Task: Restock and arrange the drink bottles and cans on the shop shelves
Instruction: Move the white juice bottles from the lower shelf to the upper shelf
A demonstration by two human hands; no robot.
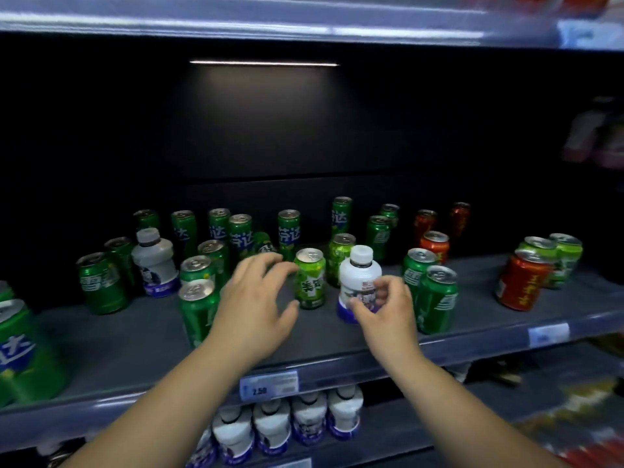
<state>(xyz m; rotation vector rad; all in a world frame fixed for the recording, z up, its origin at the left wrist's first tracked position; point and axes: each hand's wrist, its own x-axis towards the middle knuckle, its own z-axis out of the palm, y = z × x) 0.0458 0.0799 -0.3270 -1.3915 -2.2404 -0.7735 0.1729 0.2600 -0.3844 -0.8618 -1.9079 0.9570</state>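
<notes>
White bottle in right hand

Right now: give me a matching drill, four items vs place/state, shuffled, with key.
Items:
1. white bottle
2. light green can
3. left hand
4. red can

States:
A. open, fingers spread, next to the light green can
B. far right of the shelf
C. pinched by the right hand
D. upright between the two hands

Pairs: 1-C, 2-D, 3-A, 4-B

A shop — shelves of drink cans, price tag on the edge.
</notes>
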